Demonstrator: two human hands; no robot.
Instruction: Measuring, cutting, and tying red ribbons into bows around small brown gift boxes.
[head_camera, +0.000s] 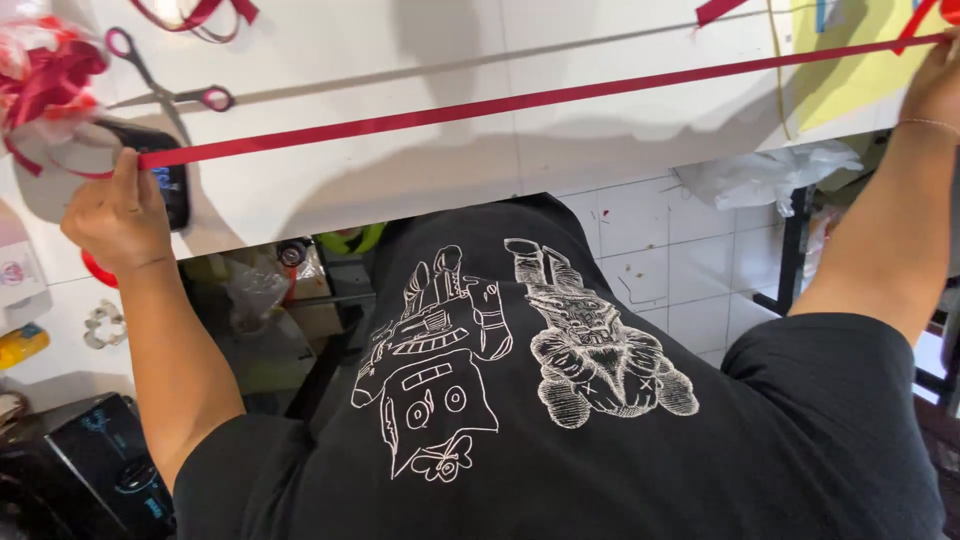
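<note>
One red ribbon (520, 100) is stretched taut between two hands: the left hand (118, 215) has its fingers pinched on one end, the right hand (935, 85) is closed on the other. Beyond the left fingers, one pair of scissors (165, 90) and one ribbon bow (45, 75) are seen on the white table (400, 190); white floor tiles (660, 270) are visible beneath its edge.

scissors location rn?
Head view, upper left: the scissors lie on the white table, pink handles, just above the stretched red ribbon and beyond the left hand, right of the red bow bundle.
</note>
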